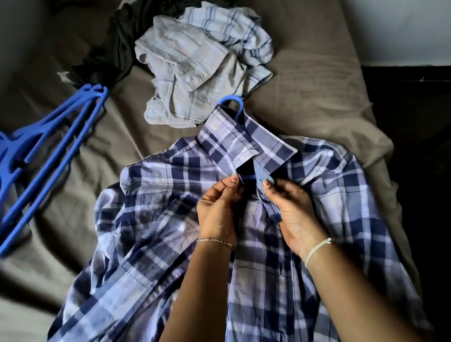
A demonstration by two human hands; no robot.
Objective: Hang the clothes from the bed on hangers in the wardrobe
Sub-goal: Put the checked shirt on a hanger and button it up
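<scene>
A blue-and-white plaid shirt (324, 215) lies face up on the bed with a blue hanger (231, 107) inside it; only the hook shows above the collar, plus a short bar at the open neck. My left hand (218, 209) pinches the left edge of the shirt front just under the collar. My right hand (292, 208) pinches the right edge with the button placket. Both edges are held close together at the neck. The wardrobe is not in view.
A stack of spare blue hangers (18, 175) lies on the brown bedsheet (320, 72) at the left. Behind the shirt sit a crumpled pale striped shirt (198, 59) and a dark garment (136, 24). The bed's right edge drops to a dark floor.
</scene>
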